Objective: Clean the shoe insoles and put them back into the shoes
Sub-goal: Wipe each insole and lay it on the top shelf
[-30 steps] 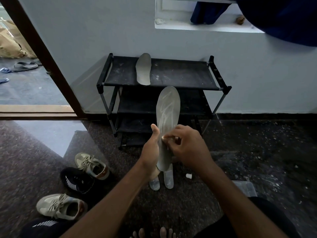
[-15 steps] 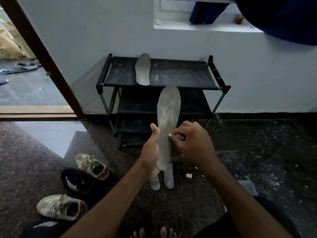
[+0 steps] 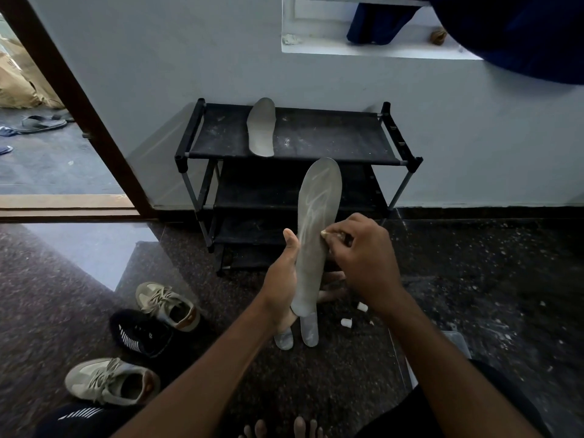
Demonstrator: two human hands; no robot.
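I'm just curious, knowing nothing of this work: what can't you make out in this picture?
Head view: the pale piece in the right hand, mostly covered by its fingers.
Head view: two floor insoles, tops behind the held insole and left hand.
Head view: the nearest black shoe, cut by the bottom edge.

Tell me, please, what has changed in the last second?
The right hand, pinching a small white piece, slid rightward and slightly up across the held insole to its right edge. The left hand keeps its grip; the rack insole and shoes stayed.
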